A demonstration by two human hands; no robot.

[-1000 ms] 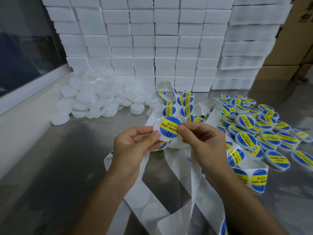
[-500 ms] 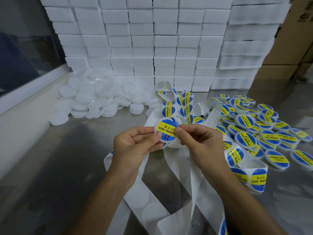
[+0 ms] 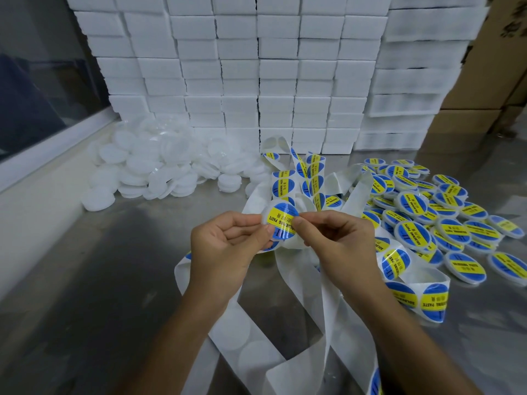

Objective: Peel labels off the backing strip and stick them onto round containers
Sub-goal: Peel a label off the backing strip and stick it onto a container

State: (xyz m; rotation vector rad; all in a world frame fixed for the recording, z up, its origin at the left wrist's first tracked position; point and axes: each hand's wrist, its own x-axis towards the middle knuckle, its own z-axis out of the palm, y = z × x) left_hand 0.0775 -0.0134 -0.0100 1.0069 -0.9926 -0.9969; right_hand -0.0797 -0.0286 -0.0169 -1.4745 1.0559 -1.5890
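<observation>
A round white container (image 3: 281, 223), its face covered by a blue-and-yellow label (image 3: 283, 223) reading "SOLDERING PASTE", is held above the middle of a steel table (image 3: 85, 280). The left hand (image 3: 228, 246) grips its left edge with thumb and curled fingers; the right hand (image 3: 339, 240) pinches the label's right edge between thumb and forefinger. What the container holds cannot be told: it is closed and opaque.

Under and around both hands trails a white backing strip (image 3: 299, 309), looping toward the near edge with bare round patches on it. Its far loops (image 3: 310, 172) and a fold at right (image 3: 422, 300) carry unpeeled blue-and-yellow labels; about a dozen show, though the tangle hides an exact count.

To the right lies a heap of labelled containers (image 3: 445, 215), label side up, overlapping; upward of thirty can be made out, the far ones too crowded to count. To the far left sits a pile of plain white containers (image 3: 159, 166), unlabelled, several dozen at a rough look, stacked too loosely for a firm number.

Behind both heaps rises a wall of white foam blocks (image 3: 256, 75), stacked many courses high across the table's far side. Brown cardboard boxes (image 3: 490, 81) stand at far right. A dark glass panel (image 3: 37, 89) in a pale frame runs along the left.
</observation>
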